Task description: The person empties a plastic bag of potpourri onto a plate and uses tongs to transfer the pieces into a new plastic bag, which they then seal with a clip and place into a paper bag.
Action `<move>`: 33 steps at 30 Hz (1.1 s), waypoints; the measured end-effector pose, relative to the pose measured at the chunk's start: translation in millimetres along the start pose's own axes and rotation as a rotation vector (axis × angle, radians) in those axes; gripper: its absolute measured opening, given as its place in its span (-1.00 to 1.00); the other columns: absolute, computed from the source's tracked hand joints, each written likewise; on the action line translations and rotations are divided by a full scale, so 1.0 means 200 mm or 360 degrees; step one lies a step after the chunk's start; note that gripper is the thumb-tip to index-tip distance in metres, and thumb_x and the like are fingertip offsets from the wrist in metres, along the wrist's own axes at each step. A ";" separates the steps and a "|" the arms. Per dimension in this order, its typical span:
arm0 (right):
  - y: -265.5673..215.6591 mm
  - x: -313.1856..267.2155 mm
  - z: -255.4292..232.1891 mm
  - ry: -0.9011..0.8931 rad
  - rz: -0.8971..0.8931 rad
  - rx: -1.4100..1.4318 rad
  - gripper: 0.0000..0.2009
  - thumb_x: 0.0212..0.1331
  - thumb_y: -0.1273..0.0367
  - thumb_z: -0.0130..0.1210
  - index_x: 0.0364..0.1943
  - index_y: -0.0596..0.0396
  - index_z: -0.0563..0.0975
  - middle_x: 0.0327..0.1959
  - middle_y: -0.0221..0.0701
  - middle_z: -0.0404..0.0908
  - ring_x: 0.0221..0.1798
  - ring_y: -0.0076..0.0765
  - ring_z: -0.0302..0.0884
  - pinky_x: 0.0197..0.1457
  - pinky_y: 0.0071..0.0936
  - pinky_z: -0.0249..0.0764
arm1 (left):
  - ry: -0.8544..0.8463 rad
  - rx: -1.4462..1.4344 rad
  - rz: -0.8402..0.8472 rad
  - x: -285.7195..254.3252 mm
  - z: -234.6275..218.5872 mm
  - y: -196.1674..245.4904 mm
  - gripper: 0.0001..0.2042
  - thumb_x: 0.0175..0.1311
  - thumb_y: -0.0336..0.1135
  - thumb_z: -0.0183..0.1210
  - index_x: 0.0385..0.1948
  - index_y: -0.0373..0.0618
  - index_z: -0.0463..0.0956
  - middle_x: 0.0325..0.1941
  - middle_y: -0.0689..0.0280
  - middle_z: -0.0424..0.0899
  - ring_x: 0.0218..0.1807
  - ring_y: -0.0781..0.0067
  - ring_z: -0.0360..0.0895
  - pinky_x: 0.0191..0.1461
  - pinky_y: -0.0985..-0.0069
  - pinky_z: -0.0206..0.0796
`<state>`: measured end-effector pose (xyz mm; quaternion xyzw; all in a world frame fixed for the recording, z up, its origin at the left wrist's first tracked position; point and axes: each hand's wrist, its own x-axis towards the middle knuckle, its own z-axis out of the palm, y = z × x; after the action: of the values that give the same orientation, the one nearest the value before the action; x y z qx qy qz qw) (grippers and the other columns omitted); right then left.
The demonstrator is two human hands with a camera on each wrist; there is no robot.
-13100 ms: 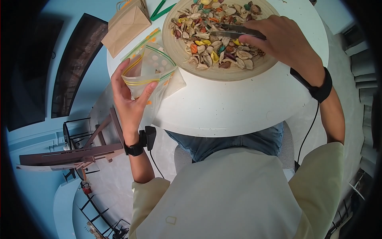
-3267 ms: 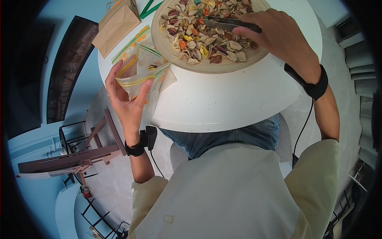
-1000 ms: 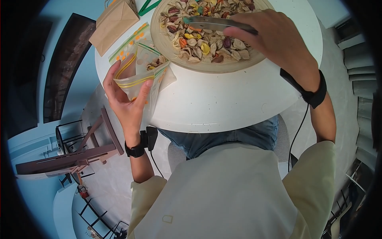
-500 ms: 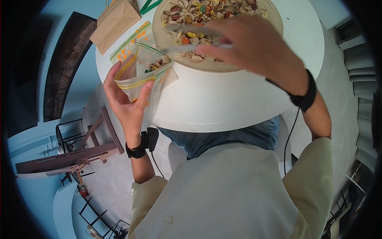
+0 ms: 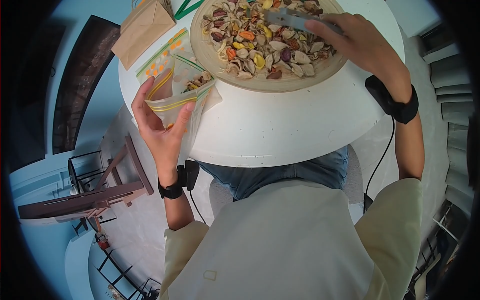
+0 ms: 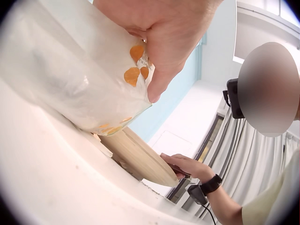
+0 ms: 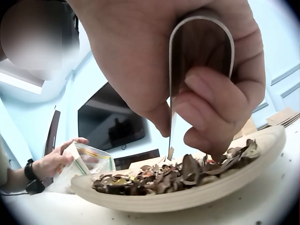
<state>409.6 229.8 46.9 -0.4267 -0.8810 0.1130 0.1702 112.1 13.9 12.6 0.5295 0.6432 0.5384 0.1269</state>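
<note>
My left hand (image 5: 162,132) holds a clear zip bag (image 5: 175,101) by its rim, thumb and fingers spreading the mouth wide. Some dried petals (image 5: 200,80) lie inside the bag. Curled round metal tweezers (image 5: 295,21), my right hand (image 5: 367,45) is over the right part of a round wooden plate (image 5: 227,75). Mixed dried petals (image 5: 272,46) cover the plate. In the right wrist view, the arms of the tweezers (image 7: 171,93) stand apart, their tips down at the petals (image 7: 178,177). The left wrist view shows the thumb against the bag (image 6: 61,70) with orange dots.
A brown paper bag (image 5: 145,32) lies at the table's upper left, with a green strip (image 5: 189,9) beside it. Small dark crumbs dot the white table (image 5: 280,125) in front of the plate. Another dotted bag (image 5: 162,55) lies behind the held one.
My right hand with the tweezers went left towards the bag, then back right over the plate. More petals are in the bag than several seconds ago. My left hand keeps its grip.
</note>
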 end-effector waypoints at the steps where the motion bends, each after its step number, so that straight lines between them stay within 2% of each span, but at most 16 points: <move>1: -0.18 -0.03 -0.13 -0.0130 -0.0076 0.0098 -0.37 0.30 -0.15 -0.05 -0.15 0.23 0.64 -0.64 -0.23 0.54 -0.60 -0.30 0.44 -0.44 -0.41 0.36 | 0.0002 0.0009 0.0012 0.00 0.00 0.00 -0.22 -0.04 -0.45 0.46 0.26 -0.14 0.18 0.30 0.11 0.30 0.30 0.23 0.34 0.37 0.29 0.26; 2: -0.28 -0.04 -0.20 -0.0261 -0.0154 0.0196 -0.37 0.30 -0.15 -0.05 -0.14 0.24 0.63 -0.63 -0.22 0.54 -0.60 -0.30 0.44 -0.43 -0.42 0.37 | 0.0006 0.0017 0.0022 0.00 0.00 -0.01 -0.22 -0.04 -0.44 0.46 0.26 -0.15 0.18 0.30 0.11 0.30 0.30 0.22 0.34 0.37 0.29 0.26; 3: -0.26 -0.04 -0.20 -0.0261 -0.0155 0.0199 -0.37 0.30 -0.15 -0.05 -0.14 0.24 0.63 -0.63 -0.22 0.54 -0.60 -0.30 0.44 -0.43 -0.42 0.37 | 0.0006 0.0021 0.0022 0.00 0.00 -0.01 -0.22 -0.04 -0.44 0.46 0.26 -0.15 0.18 0.30 0.11 0.30 0.30 0.22 0.34 0.37 0.29 0.26; 5: -0.18 -0.05 -0.21 -0.0321 0.0086 0.0481 -0.40 0.27 -0.14 0.00 -0.12 0.21 0.63 -0.62 -0.22 0.56 -0.57 -0.28 0.49 -0.42 -0.40 0.40 | 0.0012 0.0018 0.0008 0.00 0.00 -0.01 -0.22 -0.04 -0.44 0.46 0.26 -0.15 0.18 0.30 0.11 0.30 0.31 0.22 0.33 0.38 0.29 0.25; 6: -0.15 -0.08 -0.19 -0.0321 0.0085 0.0484 -0.40 0.27 -0.14 0.00 -0.12 0.21 0.63 -0.62 -0.22 0.56 -0.57 -0.28 0.49 -0.42 -0.40 0.40 | 0.0011 0.0021 0.0008 -0.01 0.00 0.00 -0.22 -0.04 -0.44 0.46 0.26 -0.15 0.18 0.30 0.11 0.30 0.31 0.22 0.33 0.38 0.29 0.25; 8: -0.11 -0.13 -0.12 -0.0043 -0.0012 0.0080 -0.43 0.23 -0.10 0.08 -0.06 0.18 0.61 -0.61 -0.21 0.58 -0.53 -0.24 0.56 -0.41 -0.38 0.43 | -0.0005 0.0056 0.0023 0.00 0.00 -0.01 -0.22 -0.04 -0.44 0.46 0.26 -0.16 0.18 0.30 0.10 0.30 0.31 0.23 0.32 0.37 0.30 0.25; 9: -0.10 -0.16 -0.11 -0.0041 -0.0007 0.0081 -0.43 0.23 -0.10 0.08 -0.06 0.18 0.61 -0.61 -0.21 0.58 -0.53 -0.24 0.56 -0.41 -0.38 0.43 | -0.0010 0.0056 0.0025 0.00 0.00 -0.01 -0.22 -0.04 -0.44 0.46 0.26 -0.16 0.18 0.30 0.10 0.30 0.31 0.23 0.32 0.37 0.30 0.25; 11: -0.11 -0.24 -0.11 0.0256 -0.0240 -0.0253 -0.45 0.19 -0.07 0.14 -0.02 0.14 0.59 -0.58 -0.22 0.60 -0.48 -0.23 0.61 -0.39 -0.36 0.45 | 0.0007 0.0160 0.0147 0.00 0.01 -0.01 -0.25 0.03 -0.49 0.40 0.29 -0.11 0.17 0.20 0.01 0.43 0.20 0.20 0.47 0.25 0.35 0.36; 14: -0.11 -0.28 -0.07 0.0173 -0.0130 -0.0437 -0.48 0.22 -0.05 0.10 -0.05 0.15 0.59 -0.53 -0.25 0.60 -0.37 -0.19 0.55 -0.27 -0.28 0.45 | 0.0004 0.0129 0.0146 0.01 0.02 -0.01 -0.25 0.03 -0.50 0.40 0.29 -0.12 0.16 0.20 0.01 0.43 0.20 0.20 0.47 0.25 0.35 0.36; 18: -0.05 -0.24 -0.01 0.0240 -0.0241 -0.0427 -0.52 0.22 -0.01 0.11 -0.06 0.13 0.60 -0.53 -0.25 0.58 -0.38 -0.16 0.54 -0.26 -0.24 0.43 | -0.0009 0.0106 0.0123 0.01 0.02 0.00 -0.25 0.03 -0.50 0.40 0.30 -0.12 0.16 0.20 0.01 0.44 0.21 0.19 0.47 0.25 0.35 0.36; 21: -0.10 -0.19 -0.02 0.0127 -0.0103 -0.0390 -0.56 0.20 0.02 0.13 -0.06 0.10 0.60 -0.55 -0.25 0.57 -0.40 -0.14 0.52 -0.29 -0.23 0.43 | -0.0006 0.0131 0.0165 0.01 0.02 0.00 -0.25 0.04 -0.51 0.40 0.30 -0.13 0.15 0.19 0.01 0.44 0.21 0.19 0.47 0.26 0.34 0.35; 23: -0.12 -0.16 -0.02 0.0211 -0.0283 -0.0622 -0.53 0.18 -0.03 0.15 -0.06 0.06 0.64 -0.58 -0.24 0.60 -0.50 -0.18 0.54 -0.35 -0.31 0.45 | -0.0005 0.0110 0.0158 0.01 0.02 0.00 -0.25 0.04 -0.51 0.39 0.29 -0.13 0.16 0.20 0.01 0.44 0.21 0.19 0.46 0.27 0.34 0.34; 29: -0.13 -0.16 0.00 0.0303 -0.0224 -0.0462 -0.58 0.18 0.00 0.15 -0.10 0.01 0.66 -0.63 -0.26 0.58 -0.52 -0.16 0.52 -0.36 -0.32 0.43 | -0.0005 0.0135 0.0194 0.00 0.02 0.00 -0.26 0.05 -0.50 0.39 0.29 -0.12 0.16 0.20 0.00 0.43 0.21 0.19 0.47 0.27 0.34 0.34; 33: -0.17 -0.14 -0.09 0.0164 -0.0358 -0.0384 -0.59 0.18 0.00 0.15 -0.10 0.00 0.67 -0.62 -0.27 0.59 -0.55 -0.18 0.50 -0.38 -0.32 0.42 | 0.0000 0.0151 0.0173 0.00 0.02 -0.01 -0.26 0.05 -0.50 0.39 0.29 -0.12 0.16 0.20 0.01 0.44 0.21 0.19 0.47 0.26 0.35 0.35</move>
<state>408.8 188.2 69.0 -0.3479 -0.9205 -0.0353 0.1743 112.9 16.4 9.9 0.5690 0.6382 0.5135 0.0722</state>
